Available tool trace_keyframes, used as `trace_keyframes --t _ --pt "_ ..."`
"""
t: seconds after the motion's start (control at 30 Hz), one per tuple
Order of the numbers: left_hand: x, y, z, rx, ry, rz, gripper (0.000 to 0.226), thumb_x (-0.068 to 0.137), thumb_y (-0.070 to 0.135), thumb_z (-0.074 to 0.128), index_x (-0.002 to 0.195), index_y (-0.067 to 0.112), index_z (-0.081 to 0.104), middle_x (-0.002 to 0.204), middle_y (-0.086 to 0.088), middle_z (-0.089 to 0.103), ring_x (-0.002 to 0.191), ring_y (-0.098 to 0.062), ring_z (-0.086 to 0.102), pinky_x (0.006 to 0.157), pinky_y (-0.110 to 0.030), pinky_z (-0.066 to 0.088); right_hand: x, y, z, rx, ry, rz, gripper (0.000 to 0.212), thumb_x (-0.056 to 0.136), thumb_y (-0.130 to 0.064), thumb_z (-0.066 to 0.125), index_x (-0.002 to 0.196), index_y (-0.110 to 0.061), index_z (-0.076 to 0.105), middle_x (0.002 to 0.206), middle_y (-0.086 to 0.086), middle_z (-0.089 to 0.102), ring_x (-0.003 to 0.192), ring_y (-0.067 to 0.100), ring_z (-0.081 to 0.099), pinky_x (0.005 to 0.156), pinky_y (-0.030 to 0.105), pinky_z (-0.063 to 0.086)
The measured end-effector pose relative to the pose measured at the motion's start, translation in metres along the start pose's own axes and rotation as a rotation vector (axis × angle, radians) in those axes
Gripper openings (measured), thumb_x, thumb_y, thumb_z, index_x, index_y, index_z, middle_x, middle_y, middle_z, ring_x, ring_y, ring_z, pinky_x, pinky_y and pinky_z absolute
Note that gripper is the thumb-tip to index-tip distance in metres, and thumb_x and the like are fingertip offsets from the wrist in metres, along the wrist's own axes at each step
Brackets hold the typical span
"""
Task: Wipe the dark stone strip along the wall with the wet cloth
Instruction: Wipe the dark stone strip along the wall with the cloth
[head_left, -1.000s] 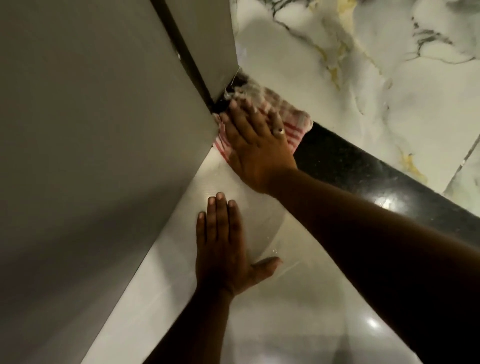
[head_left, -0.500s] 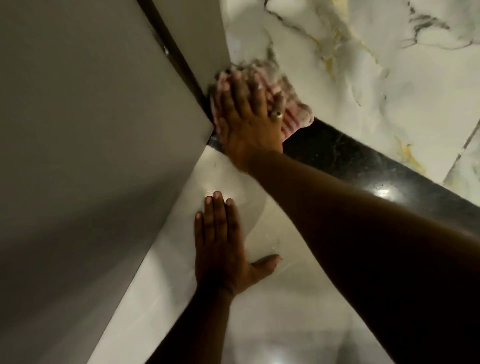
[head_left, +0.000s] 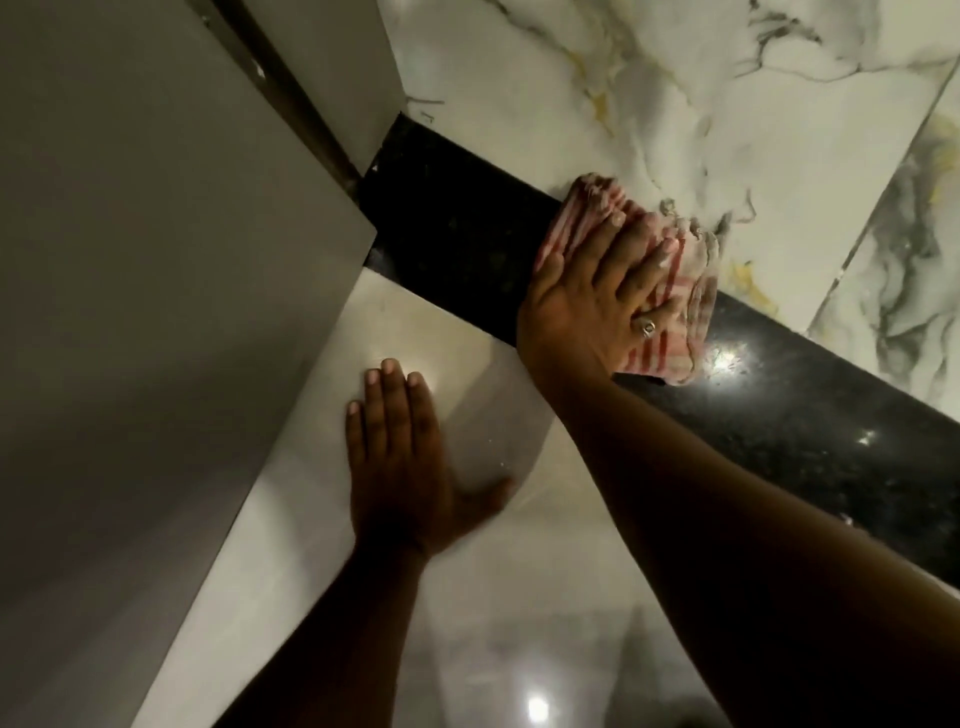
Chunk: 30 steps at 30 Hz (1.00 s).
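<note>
The dark stone strip (head_left: 457, 234) runs diagonally from the grey corner at upper centre down to the right edge, between the marble wall and the pale floor. A red-and-white striped cloth (head_left: 670, 332) lies across the strip, its top edge touching the marble. My right hand (head_left: 597, 296) presses flat on the cloth, fingers spread, a ring on one finger. My left hand (head_left: 400, 467) rests flat on the pale floor tile below the strip, fingers together, holding nothing.
A grey panel (head_left: 156, 312) fills the left side, with a dark vertical gap (head_left: 291, 88) near the corner. White veined marble wall (head_left: 675, 104) rises behind the strip. The glossy pale floor (head_left: 519, 649) reflects ceiling lights.
My right hand has slid the cloth from the corner by the grey panel rightward along the strip, uncovering the strip's left end. My left hand has stayed flat on the floor.
</note>
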<state>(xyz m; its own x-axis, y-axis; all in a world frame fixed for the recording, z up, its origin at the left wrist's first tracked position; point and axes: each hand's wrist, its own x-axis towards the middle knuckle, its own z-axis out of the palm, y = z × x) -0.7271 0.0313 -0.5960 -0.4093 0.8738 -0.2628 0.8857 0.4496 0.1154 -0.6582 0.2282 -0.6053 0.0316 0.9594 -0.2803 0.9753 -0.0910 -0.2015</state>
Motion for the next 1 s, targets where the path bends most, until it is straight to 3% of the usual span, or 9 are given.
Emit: trace_keyframes --t 0.1,0.23,0.33,0.5,0.57,0.63,0.77,0.9,1.0 --pt "0.0 0.0 0.001 0.007 0.007 0.005 0.135 0.066 0.096 0.042 0.157 -0.002 0.014 0.166 -0.025 0.01 0.156 -0.038 0.006 0.126 -0.051 0.005 -0.011 0.012 -0.003 -0.154 -0.079 -0.498 0.066 0.1 -0.052 0.009 0.159 -0.023 0.004 0.168 0.007 -0.004 0.153 0.035 -0.009 0.111 0.06 -0.021" --pt "-0.001 0.0 0.003 0.023 0.03 0.005 0.135 0.066 0.094 0.042 0.156 -0.002 0.014 0.165 -0.028 0.014 0.155 -0.042 0.012 0.125 -0.056 0.01 0.001 0.09 -0.035 -0.34 -0.147 -1.229 0.06 0.1 -0.045 0.025 0.155 -0.021 0.032 0.163 0.009 0.027 0.149 0.039 0.024 0.116 0.065 0.006" --pt "-0.001 -0.002 0.004 0.044 0.027 0.016 0.134 0.069 0.095 0.037 0.157 -0.001 0.011 0.166 -0.027 0.01 0.156 -0.04 0.007 0.126 -0.054 0.008 0.035 0.151 -0.059 -0.344 -0.071 -1.019 0.06 0.099 -0.042 0.031 0.152 -0.016 0.036 0.158 0.016 0.034 0.144 0.045 0.03 0.109 0.075 0.019" --pt "-0.002 0.0 0.003 0.049 0.028 0.019 0.134 0.068 0.096 0.032 0.157 -0.002 0.011 0.166 -0.028 0.01 0.156 -0.04 0.006 0.126 -0.053 0.006 0.042 0.117 -0.049 -0.088 0.005 -0.001 0.069 0.1 -0.051 0.01 0.16 -0.019 0.002 0.168 0.01 -0.006 0.153 0.03 -0.008 0.119 0.063 -0.004" --pt "-0.002 0.0 0.004 0.04 0.045 0.027 0.134 0.068 0.097 0.032 0.158 -0.001 0.009 0.166 -0.027 0.009 0.156 -0.04 0.005 0.126 -0.053 0.005 0.02 0.091 -0.034 -0.077 -0.031 -0.075 0.066 0.102 -0.049 0.011 0.16 -0.02 -0.003 0.167 0.01 -0.011 0.153 0.031 -0.013 0.116 0.064 -0.012" --pt "-0.005 -0.001 0.006 0.052 0.06 0.023 0.133 0.069 0.097 0.031 0.158 0.0 0.008 0.166 -0.027 0.008 0.156 -0.039 0.004 0.126 -0.053 0.004 -0.011 0.091 -0.027 -0.148 -0.099 -0.427 0.064 0.102 -0.049 0.01 0.16 -0.022 0.004 0.168 0.008 -0.004 0.153 0.031 -0.009 0.114 0.06 -0.017" --pt "-0.003 0.005 0.005 0.031 0.046 0.022 0.13 0.072 0.094 0.033 0.157 -0.002 0.009 0.165 -0.029 0.011 0.155 -0.043 0.006 0.126 -0.055 0.005 -0.009 0.165 -0.053 -0.3 -0.131 -1.065 0.061 0.099 -0.045 0.025 0.151 -0.016 0.04 0.159 0.013 0.035 0.146 0.041 0.03 0.112 0.069 0.014" --pt "-0.004 0.003 0.002 0.061 0.052 0.011 0.128 0.074 0.091 0.035 0.157 -0.003 0.009 0.165 -0.03 0.009 0.155 -0.044 0.006 0.125 -0.056 0.008 0.016 0.258 -0.077 -0.317 -0.113 -0.529 0.073 0.099 -0.058 0.001 0.159 -0.02 0.016 0.167 0.01 0.004 0.154 0.033 0.002 0.12 0.063 0.003" --pt "-0.007 0.021 0.004 0.082 0.023 0.166 0.126 0.077 0.091 0.032 0.157 -0.004 0.009 0.164 -0.032 0.008 0.154 -0.045 0.006 0.125 -0.057 0.01 0.018 0.256 -0.073 -0.185 0.005 -0.189 0.07 0.099 -0.054 0.005 0.16 -0.019 0.006 0.168 0.009 -0.002 0.154 0.028 -0.006 0.121 0.058 -0.004"
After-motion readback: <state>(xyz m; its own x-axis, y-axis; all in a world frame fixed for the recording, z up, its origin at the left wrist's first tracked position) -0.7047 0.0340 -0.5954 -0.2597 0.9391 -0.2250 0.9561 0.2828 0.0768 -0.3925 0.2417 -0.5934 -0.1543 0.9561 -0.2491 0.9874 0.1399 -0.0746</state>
